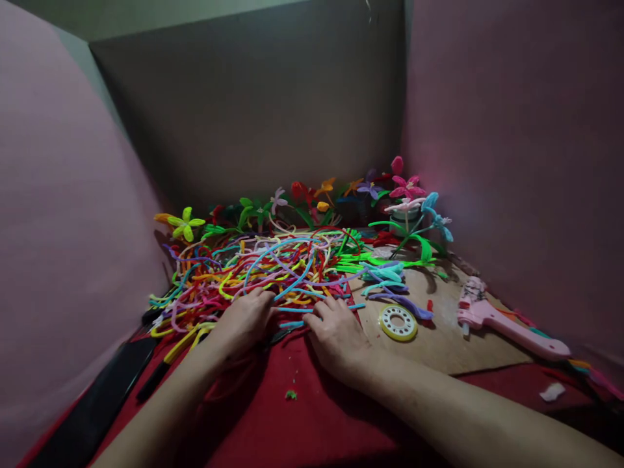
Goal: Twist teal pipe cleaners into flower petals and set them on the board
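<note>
My left hand (248,320) rests at the front edge of a tangled pile of colourful pipe cleaners (273,263). Its fingers are curled, and light-blue pipe cleaner pieces (291,324) run between it and my right hand. My right hand (340,335) lies just to the right, its fingers bent down and pinched at the end of a short blue piece. Another blue pipe cleaner (358,305) passes by its fingertips and sticks out to the right. The undersides of both hands, with most fingertips, are hidden.
A yellow-rimmed tape roll (398,323) and a pink glue gun (511,328) lie on a brown board (453,348) at right. Pipe-cleaner flowers (407,187) stand along the back. A black strip (97,403) lies at left on red cloth (292,432). Pink walls flank the space.
</note>
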Available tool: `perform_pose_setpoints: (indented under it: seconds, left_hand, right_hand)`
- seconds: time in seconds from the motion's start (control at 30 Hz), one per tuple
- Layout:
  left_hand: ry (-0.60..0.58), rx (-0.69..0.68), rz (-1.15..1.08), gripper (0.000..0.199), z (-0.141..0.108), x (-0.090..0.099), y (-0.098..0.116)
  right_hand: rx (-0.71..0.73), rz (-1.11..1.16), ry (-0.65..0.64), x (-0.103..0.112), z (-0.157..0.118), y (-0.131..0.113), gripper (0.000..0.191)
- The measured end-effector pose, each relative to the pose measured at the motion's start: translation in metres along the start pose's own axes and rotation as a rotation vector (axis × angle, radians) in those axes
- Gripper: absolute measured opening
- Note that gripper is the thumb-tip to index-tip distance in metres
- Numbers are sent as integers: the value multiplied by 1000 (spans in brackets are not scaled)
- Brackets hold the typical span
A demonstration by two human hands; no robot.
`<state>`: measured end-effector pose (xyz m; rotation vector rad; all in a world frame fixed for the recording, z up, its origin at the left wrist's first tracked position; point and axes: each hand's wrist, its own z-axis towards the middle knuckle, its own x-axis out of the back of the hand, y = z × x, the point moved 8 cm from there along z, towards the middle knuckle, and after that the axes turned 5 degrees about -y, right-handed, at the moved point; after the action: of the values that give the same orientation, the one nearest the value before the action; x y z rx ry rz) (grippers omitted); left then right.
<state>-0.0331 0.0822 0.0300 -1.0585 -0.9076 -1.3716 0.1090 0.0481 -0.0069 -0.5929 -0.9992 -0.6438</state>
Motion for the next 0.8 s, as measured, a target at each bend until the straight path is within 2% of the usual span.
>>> perform_pose_setpoints:
  seconds: [0.13, 0.23, 0.3, 0.4, 0.47, 0.53, 0.67, 0.8]
  left_hand:
    - [70, -43, -64, 23, 13, 24, -7]
    - [124, -61, -107, 28, 34, 38, -19]
    - [102, -9, -57, 34, 53, 34, -30]
    - [-34, 22, -5, 38, 77, 12, -39]
    - [-86, 48, -20, 36, 85, 3, -42]
    - [-41, 102, -65, 34, 84, 6, -44]
    - [149, 231, -235, 32, 64, 33, -46]
    - [182, 152, -404, 25, 40, 43, -33]
  right_hand:
    - [6, 2, -36, -6, -1, -2, 16]
    - [37, -3, -39, -7, -1, -5, 16]
    - [55, 0, -42, -7, -1, -7, 15]
    - [71, 3, -36, -5, -1, -8, 15]
    - [77, -2, -17, -4, -2, -8, 14]
    - [80, -5, 1, -5, -3, -8, 13]
    - [93, 12, 8, -6, -3, -9, 12]
    - [105, 52, 0, -4, -4, -10, 11]
